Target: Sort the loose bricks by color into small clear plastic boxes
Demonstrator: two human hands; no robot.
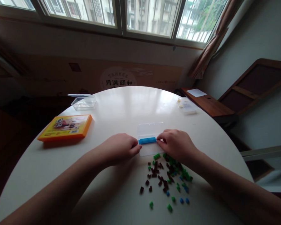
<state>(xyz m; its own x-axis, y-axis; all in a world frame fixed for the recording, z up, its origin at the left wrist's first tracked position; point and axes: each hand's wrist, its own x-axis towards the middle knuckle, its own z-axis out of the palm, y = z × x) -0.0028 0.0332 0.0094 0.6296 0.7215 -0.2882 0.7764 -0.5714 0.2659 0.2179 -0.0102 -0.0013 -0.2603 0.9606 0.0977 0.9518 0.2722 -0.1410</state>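
Note:
A blue strip of toy building bricks [148, 140] lies over a clear plastic sheet [151, 128] near the middle of the white table. My left hand [123, 147] pinches the strip's left end between thumb and curled fingers. At the other end, my right hand [176, 143] grips the strip with thumb and forefinger. Just below the sheet is a loose heap of small brown bricks [155, 170], mixed with green bricks [184, 173] and a few blue bricks [181, 200]. Part of that heap is hidden under my right hand and wrist.
On the left of the round white table [112, 190] lies an orange and yellow box [67, 126]. Behind it stands a clear plastic container [84, 102]. A small clear case [188, 106] sits at the back right. Beyond is a wooden side table [208, 104] with papers.

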